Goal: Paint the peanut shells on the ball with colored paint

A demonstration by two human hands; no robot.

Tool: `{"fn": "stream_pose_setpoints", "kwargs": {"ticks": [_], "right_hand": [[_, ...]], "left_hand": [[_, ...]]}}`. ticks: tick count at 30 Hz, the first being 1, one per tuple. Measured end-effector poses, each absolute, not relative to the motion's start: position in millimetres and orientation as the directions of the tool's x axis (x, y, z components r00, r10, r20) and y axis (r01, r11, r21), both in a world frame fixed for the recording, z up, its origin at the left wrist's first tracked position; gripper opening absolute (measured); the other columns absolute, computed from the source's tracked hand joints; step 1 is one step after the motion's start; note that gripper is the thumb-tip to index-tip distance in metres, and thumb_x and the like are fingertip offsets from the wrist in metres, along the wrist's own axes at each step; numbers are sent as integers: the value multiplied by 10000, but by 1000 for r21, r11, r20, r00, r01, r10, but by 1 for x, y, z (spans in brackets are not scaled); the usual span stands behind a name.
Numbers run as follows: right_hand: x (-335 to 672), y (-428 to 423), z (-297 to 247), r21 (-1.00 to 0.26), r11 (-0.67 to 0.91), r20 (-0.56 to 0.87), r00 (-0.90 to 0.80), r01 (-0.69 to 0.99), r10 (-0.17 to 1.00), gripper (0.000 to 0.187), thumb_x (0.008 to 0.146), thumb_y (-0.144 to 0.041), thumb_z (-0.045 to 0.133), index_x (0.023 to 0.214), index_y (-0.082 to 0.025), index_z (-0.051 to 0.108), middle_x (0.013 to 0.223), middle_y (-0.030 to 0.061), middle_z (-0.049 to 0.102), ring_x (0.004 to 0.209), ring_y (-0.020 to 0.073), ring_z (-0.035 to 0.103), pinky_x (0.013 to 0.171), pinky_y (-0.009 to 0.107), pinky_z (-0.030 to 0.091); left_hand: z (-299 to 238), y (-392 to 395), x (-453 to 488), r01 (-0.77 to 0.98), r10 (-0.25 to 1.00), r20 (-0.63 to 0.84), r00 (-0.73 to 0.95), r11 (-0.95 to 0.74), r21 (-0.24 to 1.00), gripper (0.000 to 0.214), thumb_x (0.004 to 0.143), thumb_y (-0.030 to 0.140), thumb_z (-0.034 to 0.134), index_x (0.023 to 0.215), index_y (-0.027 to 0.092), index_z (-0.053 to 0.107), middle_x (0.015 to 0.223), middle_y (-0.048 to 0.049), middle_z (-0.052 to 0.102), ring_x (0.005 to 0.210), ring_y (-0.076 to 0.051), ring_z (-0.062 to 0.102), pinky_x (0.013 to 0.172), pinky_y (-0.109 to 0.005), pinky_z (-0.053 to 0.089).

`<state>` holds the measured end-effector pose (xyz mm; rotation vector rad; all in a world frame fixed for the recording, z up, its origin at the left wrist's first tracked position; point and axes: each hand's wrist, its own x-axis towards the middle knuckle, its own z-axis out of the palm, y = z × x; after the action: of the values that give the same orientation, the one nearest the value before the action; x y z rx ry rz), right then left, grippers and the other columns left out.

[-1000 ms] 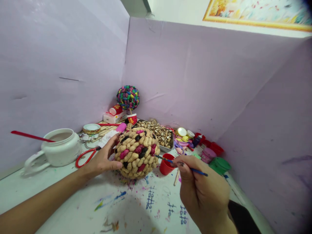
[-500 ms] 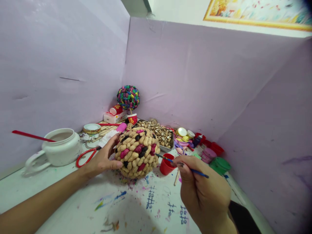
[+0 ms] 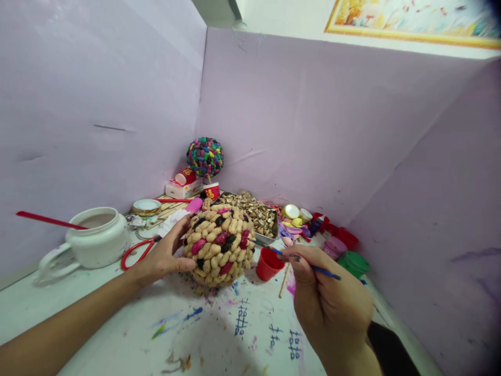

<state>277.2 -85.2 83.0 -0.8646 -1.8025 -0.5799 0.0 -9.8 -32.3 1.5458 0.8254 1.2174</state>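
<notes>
A ball covered in peanuts (image 3: 213, 256) sits on the table in front of me, several of its shells painted magenta or black. My left hand (image 3: 170, 256) grips its left side, thumb at the front and fingers partly hidden behind. In a pinch, my right hand (image 3: 329, 292) holds a thin blue paintbrush (image 3: 270, 247). The brush tip touches or nearly touches a magenta peanut on the ball's right side. Just below the brush stands a red cup (image 3: 270, 265). Dark paint marks the right fingertips.
Behind the ball lies a metal tray of shells (image 3: 260, 211). A multicoloured ball (image 3: 205, 156) on a stick stands at the back. On the left are a white pot (image 3: 97, 243) and red-handled scissors (image 3: 136, 253); coloured cups, including a green one (image 3: 353, 263), are on the right.
My right hand and the paintbrush have moved slightly right, with the brush tip a little higher on the ball. My left hand keeps its hold.
</notes>
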Motion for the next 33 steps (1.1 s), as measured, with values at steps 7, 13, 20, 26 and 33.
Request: {"fn": "stream_pose_setpoints", "kwargs": {"ticks": [7,13,20,26,33], "right_hand": [[276,-85,83,-64,667,936,-187,743,299,215,945,-178,492,776,-197,625,639,2,726,547,124,701,492,186,520],[279,-83,82,-90,651,944,-143,754,296,208,945,-167,493,790,-179,633,619,-6,709,517,103,677,495,168,504],[280,-83,82,-100,673,940,-152,732,305,203,932,-152,501,779,-185,629,635,-5,712,519,103,669,501,176,507],[280,-77,76,-154,671,941,-99,726,323,182,935,-159,510,815,-178,645,679,0,729,581,107,695,536,178,514],[284,-75,73,-343,702,916,55,624,398,181,934,-156,526,800,-180,646,724,-13,727,589,77,697,553,151,532]], "left_hand": [[-28,-10,2,-57,911,308,275,-304,951,1085,617,447,842,1508,257,254,1628,-127,244,1476,-385,195,1177,-532,229],[-27,-10,2,-64,918,282,280,-275,959,1088,617,429,836,1506,258,234,1634,-126,225,1485,-390,150,1185,-535,201],[-24,-9,1,-55,913,289,287,-286,957,1079,618,454,834,1501,241,252,1622,-145,244,1469,-397,208,1177,-527,222],[-26,-9,2,-83,914,285,290,-273,959,1067,631,444,830,1512,248,261,1608,-137,287,1453,-415,241,1161,-542,253],[-26,-7,3,-262,908,277,315,-198,944,990,628,319,816,1492,278,335,1609,-101,301,1463,-430,192,1155,-566,241]]}}
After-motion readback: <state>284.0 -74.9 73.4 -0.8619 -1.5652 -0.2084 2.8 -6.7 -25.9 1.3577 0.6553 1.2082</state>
